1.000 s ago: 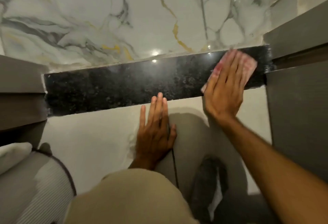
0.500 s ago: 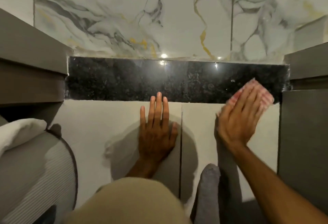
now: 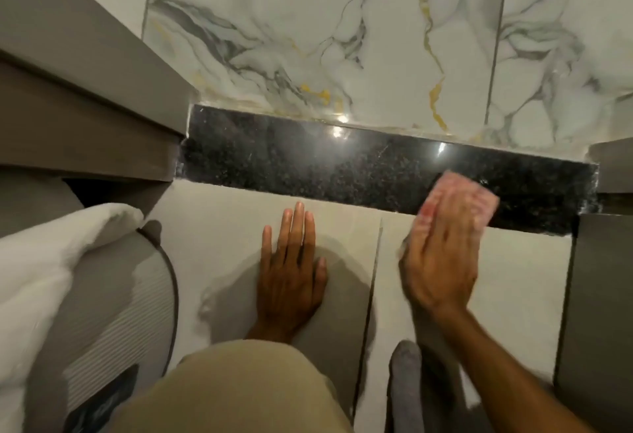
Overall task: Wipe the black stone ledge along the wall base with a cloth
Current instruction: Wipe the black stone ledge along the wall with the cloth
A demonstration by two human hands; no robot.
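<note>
The black speckled stone ledge (image 3: 342, 162) runs along the base of the marble wall, between two grey cabinet sides. My right hand (image 3: 442, 261) presses a pink cloth (image 3: 476, 198) flat against the ledge's front edge, right of its middle; the hand is blurred and covers most of the cloth. My left hand (image 3: 291, 271) lies flat on the pale floor tile just in front of the ledge, fingers together and pointing at the wall, holding nothing.
A grey cabinet (image 3: 68, 96) stands at the left and another (image 3: 603, 295) at the right, closing in the floor strip. A white towel (image 3: 51, 261) lies on a ribbed grey object (image 3: 120, 312) at lower left. My beige-clad knee (image 3: 239, 388) fills the bottom.
My right hand has slid the pink cloth leftward along the ledge, away from its right end and down to the front edge. The left hand stays planted on the floor.
</note>
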